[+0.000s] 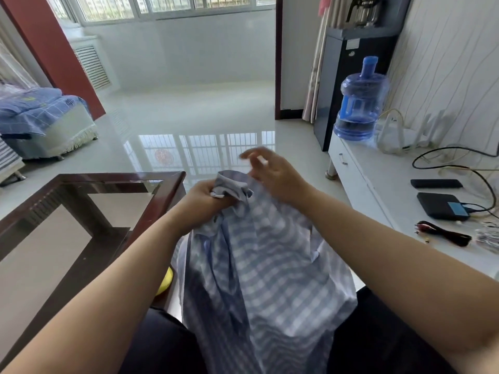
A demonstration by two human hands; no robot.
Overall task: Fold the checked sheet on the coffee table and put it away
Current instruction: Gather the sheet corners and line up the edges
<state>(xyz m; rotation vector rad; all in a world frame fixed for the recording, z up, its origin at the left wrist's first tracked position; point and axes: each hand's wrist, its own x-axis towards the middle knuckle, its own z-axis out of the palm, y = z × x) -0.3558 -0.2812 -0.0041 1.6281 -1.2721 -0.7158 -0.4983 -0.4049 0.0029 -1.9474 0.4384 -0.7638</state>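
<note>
The blue-and-white checked sheet (264,265) hangs bunched in front of me, draping down over my lap. My left hand (205,201) grips a gathered top corner of it, fingers curled round the cloth. My right hand (272,171) hovers just above and to the right of that corner, fingers spread and blurred, holding nothing. The dark wooden coffee table (167,182) with its glass top stands to the left, and no part of the sheet lies on it.
A white low cabinet (378,190) on the right carries a blue water jug (360,101), cables, a black box (438,205) and a remote. A sofa with blue bedding (40,112) sits far left. Shiny tiled floor stretches ahead. Something yellow (166,283) shows beside the table.
</note>
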